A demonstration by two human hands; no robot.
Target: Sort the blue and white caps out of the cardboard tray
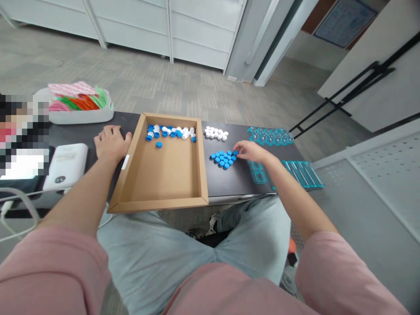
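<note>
My right hand (250, 151) pinches a blue bottle cap (235, 152) with its fingertips, at the right corner of a tight cluster of blue caps (223, 158) on the dark table. Behind that cluster lies a group of white caps (215, 133). My left hand (112, 142) lies flat on the table, fingers apart, its thumb against the left wall of a shallow cardboard box (204, 183). Along the box's far side are mixed blue and white caps (173, 131), some tilted. A single blue cap (159, 145) sits nearer the middle.
Teal transparent plastic racks (271, 136) and a ribbed teal piece (302, 174) lie on the right. At left are a white power bank (65, 166) with cables and a white basket (82, 115) of colourful strips. The table's front edge (243, 197) is above my lap.
</note>
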